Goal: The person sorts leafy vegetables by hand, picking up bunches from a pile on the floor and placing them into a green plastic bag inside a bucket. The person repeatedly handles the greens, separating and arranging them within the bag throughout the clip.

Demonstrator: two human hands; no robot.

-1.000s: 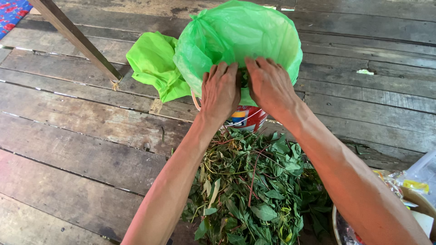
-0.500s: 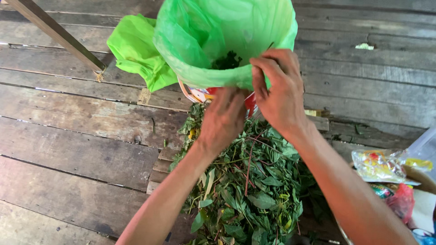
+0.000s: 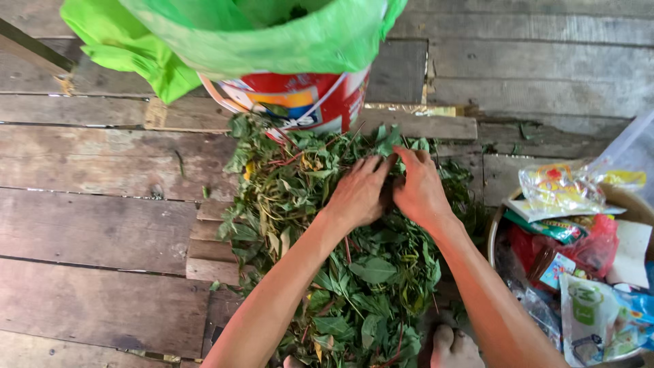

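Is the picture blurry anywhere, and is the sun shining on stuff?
Head view: soft, even daylight with no hard shadows; the leaf pile and both hands, left hand and right hand, look sharp; the green bag at the top edge looks bright and slightly soft.

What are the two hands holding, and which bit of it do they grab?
Both the left hand and the right hand press down into the pile of green leafy stems, fingers curled into its top. Whether they actually grip any leaves cannot be told.
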